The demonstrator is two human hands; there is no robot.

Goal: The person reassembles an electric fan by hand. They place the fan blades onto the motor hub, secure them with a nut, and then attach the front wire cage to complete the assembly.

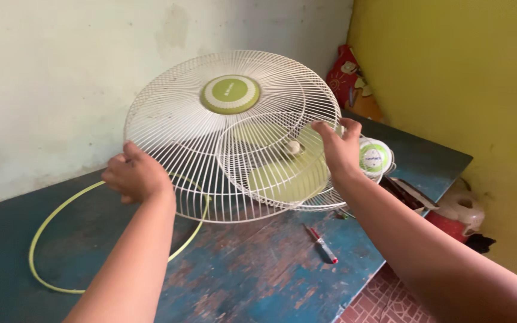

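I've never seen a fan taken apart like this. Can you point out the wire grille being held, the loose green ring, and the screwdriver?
front grille (228,96), head view: on its green centre cap.
green ring (46,224), head view: on its left arc, lying on the table.
screwdriver (324,245), head view: on its shaft near the red tip.

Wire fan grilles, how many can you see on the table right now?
2: the front grille, tilted up, gripped by the left hand and right hand; the rear grille behind it, partly hidden.

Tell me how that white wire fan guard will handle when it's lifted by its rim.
The fan guard is thin open wire, so probably light for its width. Both hands, left and right, grip opposite edges; it likely flexes slightly and feels unwieldy one-handed.
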